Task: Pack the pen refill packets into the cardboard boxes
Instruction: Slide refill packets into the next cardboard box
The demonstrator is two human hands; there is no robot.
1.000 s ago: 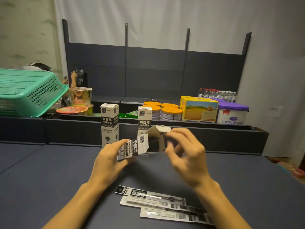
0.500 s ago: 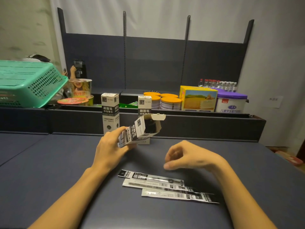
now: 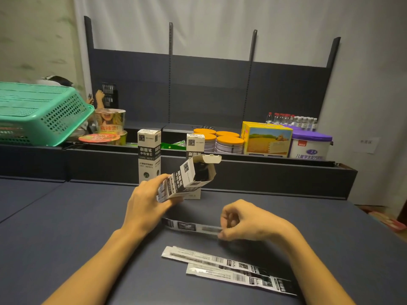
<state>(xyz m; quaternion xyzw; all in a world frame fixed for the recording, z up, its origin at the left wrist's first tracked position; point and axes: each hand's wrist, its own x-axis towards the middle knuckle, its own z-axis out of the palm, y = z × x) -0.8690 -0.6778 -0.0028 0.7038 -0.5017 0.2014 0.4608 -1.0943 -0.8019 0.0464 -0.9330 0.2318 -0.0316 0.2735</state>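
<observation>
My left hand (image 3: 146, 204) grips a black-and-white cardboard box (image 3: 187, 178), tilted with its open top flap toward the right. My right hand (image 3: 244, 221) pinches one pen refill packet (image 3: 189, 226) by its right end, lifted just above the dark table (image 3: 66, 227). Two more refill packets (image 3: 222, 264) lie flat on the table near me. Two closed boxes of the same kind stand upright behind: one (image 3: 149, 155) at the left, another (image 3: 195, 144) partly hidden by the held box.
A green plastic basket (image 3: 41, 115) sits tilted at the far left on a raised ledge. Along that ledge stand noodle cups (image 3: 110, 123), orange-lidded cans (image 3: 229, 144), a yellow carton (image 3: 267, 139), a purple-lidded tub (image 3: 310, 145) and small bottles. A dark shelf panel rises behind.
My right hand left the box flap, dropped to the table and picked up the top refill packet. My left hand keeps the open box, now lower and tilted.
</observation>
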